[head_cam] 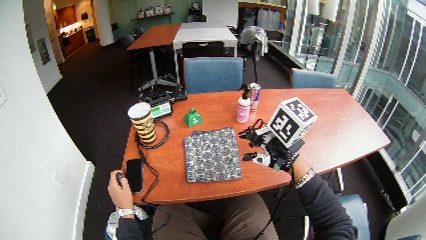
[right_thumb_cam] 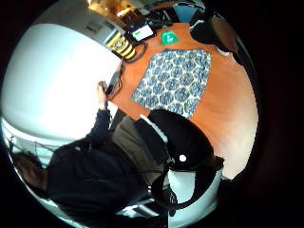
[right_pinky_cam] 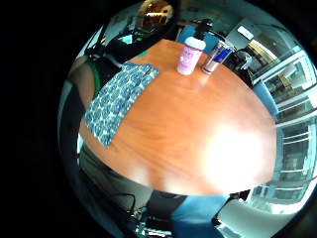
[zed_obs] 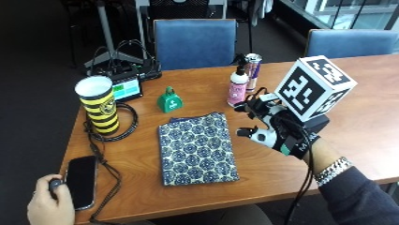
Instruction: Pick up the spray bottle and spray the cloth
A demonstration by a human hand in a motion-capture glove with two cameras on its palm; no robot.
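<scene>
Gloved right hand above the bench, holding nothing, beside the cloth.

In the outside view the black-gloved right hand point(zed_obs: 274, 126) hovered over the brown wooden bench point(zed_obs: 368, 89), fingers relaxed and apart, touching no object. The blue-and-white patterned rectangular cloth point(zed_obs: 197, 147) lay flat on the bench at 9 o'clock from the hand, near it but apart. The pink plastic spray bottle with white neck and black nozzle point(zed_obs: 237, 86) stood upright at about 11 o'clock from the hand, just beside a slim metal drink can point(zed_obs: 253, 68). At 10 o'clock from the cloth stood a small green bell point(zed_obs: 169, 100), and further at 9 o'clock a yellow-and-black striped paper cup point(zed_obs: 99, 104). The bare left hand point(zed_obs: 47, 204) rested at the bench edge beside a black phone point(zed_obs: 81, 180).
</scene>
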